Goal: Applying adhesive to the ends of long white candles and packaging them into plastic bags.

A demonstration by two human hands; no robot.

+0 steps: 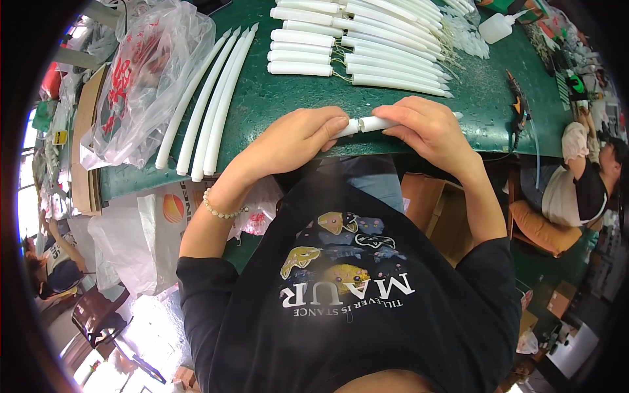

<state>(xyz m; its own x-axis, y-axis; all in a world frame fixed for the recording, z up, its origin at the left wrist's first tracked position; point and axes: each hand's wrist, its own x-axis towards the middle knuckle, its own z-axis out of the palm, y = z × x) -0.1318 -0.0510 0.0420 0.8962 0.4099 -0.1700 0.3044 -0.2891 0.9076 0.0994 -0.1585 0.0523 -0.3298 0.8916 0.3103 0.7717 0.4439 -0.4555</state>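
1. Nearest, below the worktop's edge and to the right, a cardboard box (445, 209) stands open.
2. At the near edge of the green worktop (252, 111), the left hand (298, 136) pinches a short white tube (349, 128) between thumb and fingers; a beaded bracelet (223, 212) circles that wrist.
3. Just to the right, the right hand (429, 133) grips a white taper (373, 124), whose pointed tip shows beyond the hand. Its blunt end faces the tube end to end; whether they touch is unclear.
4. To the left, four long white tapers (227, 101) lie side by side, next to a clear plastic bag (137, 92).
5. To the right lies a black-and-orange tool (518, 106).
6. Farther off, rows of short tubes (300, 69) and tapers (396, 71) are joined by thin cords.
7. At the far right lies a white bottle (496, 29).
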